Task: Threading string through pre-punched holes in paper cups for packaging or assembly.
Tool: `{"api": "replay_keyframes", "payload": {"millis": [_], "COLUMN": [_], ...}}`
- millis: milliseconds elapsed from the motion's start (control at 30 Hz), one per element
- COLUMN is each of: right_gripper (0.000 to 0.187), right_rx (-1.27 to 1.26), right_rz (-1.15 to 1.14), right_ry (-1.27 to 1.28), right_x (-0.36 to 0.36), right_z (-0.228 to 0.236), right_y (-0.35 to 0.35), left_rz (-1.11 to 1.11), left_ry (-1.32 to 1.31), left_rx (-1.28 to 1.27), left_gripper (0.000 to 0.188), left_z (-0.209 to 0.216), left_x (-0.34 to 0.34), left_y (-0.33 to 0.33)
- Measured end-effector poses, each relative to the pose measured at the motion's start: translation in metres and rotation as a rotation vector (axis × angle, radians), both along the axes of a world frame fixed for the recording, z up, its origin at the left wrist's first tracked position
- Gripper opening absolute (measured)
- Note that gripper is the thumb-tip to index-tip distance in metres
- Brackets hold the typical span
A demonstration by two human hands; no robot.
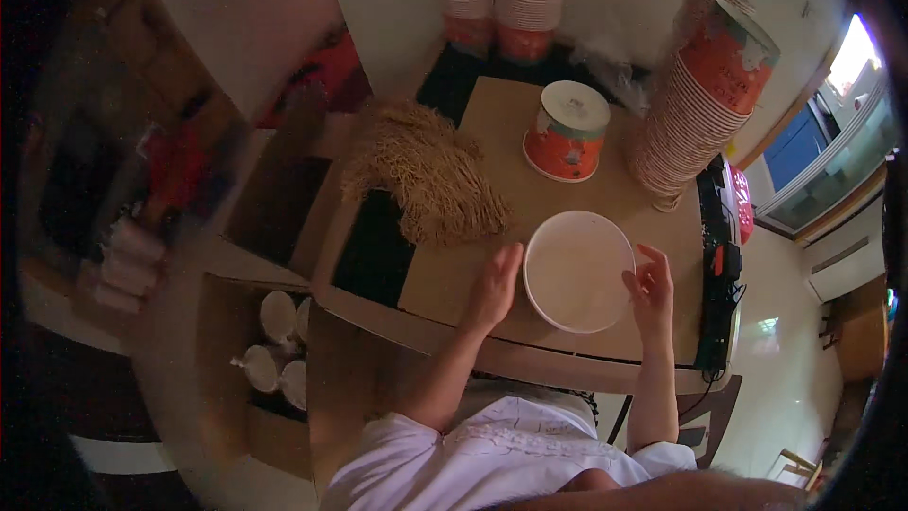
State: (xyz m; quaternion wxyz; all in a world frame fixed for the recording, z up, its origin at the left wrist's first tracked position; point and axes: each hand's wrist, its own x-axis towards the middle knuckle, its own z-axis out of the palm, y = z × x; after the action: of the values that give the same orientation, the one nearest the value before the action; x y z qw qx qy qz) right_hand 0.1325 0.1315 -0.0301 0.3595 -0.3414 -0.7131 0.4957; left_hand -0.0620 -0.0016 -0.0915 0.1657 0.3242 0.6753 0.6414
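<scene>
A white round paper tub (579, 272) stands near the front edge of the table, its wide mouth facing up. Along its left side my left hand (496, 286) lies with fingers stretched, close against the wall; whether it touches is hard to tell. On the other side, my right hand (653, 286) has its thumb at the rim and its fingers bent loosely apart, not wrapped round the tub. Behind it, an orange and green paper tub (567, 137) rests upside down. To the left lies a heap of tan, stringy dried noodle-like strands (426, 170).
A tall leaning stack of nested orange tubs (695, 123) stands at the right. Two more stacks (497, 0) rise by the wall. Below left, an open carton (251, 416) holds several white-topped round items. A power strip with cables (726, 265) runs along the table's right edge.
</scene>
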Motion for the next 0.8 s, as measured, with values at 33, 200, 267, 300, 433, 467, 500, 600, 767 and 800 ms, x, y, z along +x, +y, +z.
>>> {"api": "replay_keyframes", "payload": {"millis": [33,200,267,300,433,467,500,600,767,800], "right_gripper": [0.03,0.034,0.033,0.033,0.03,0.029,0.028,0.025,0.022,0.021], "right_rx": [0.002,-0.031,-0.036,-0.04,0.01,0.0,-0.01,0.035,0.092,0.128], "right_rz": [0.001,-0.029,-0.061,-0.089,-0.154,-0.17,-0.185,-0.244,-0.246,-0.238], "right_ry": [0.001,0.023,0.034,0.041,0.143,0.168,0.193,0.203,0.213,0.195], "right_x": [-0.002,-0.001,-0.002,-0.002,0.012,0.016,0.019,0.029,0.033,0.034], "right_z": [0.001,-0.001,0.002,0.003,0.002,0.004,0.005,0.003,0.006,0.009], "right_y": [0.001,0.004,0.003,0.001,0.001,0.0,-0.002,-0.004,-0.013,-0.016], "left_rz": [0.13,0.375,0.397,0.385,0.362,0.365,0.401,0.446,0.468,0.439], "left_ry": [0.046,0.153,0.193,0.146,0.285,0.288,0.228,0.154,0.092,0.121], "left_rx": [0.055,-0.206,-0.201,-0.248,-0.41,-0.408,-0.299,-0.162,-0.286,-0.278], "left_gripper": [0.039,0.026,0.022,0.019,0.014,0.014,0.013,0.012,0.014,0.015], "left_z": [-0.01,-0.003,-0.005,-0.016,-0.017,-0.025,-0.04,-0.049,-0.041,-0.038], "left_x": [-0.005,-0.066,-0.08,-0.09,-0.094,-0.095,-0.098,-0.1,-0.104,-0.103], "left_y": [0.0,-0.009,-0.009,-0.007,-0.002,-0.005,-0.007,-0.006,-0.001,-0.002]}}
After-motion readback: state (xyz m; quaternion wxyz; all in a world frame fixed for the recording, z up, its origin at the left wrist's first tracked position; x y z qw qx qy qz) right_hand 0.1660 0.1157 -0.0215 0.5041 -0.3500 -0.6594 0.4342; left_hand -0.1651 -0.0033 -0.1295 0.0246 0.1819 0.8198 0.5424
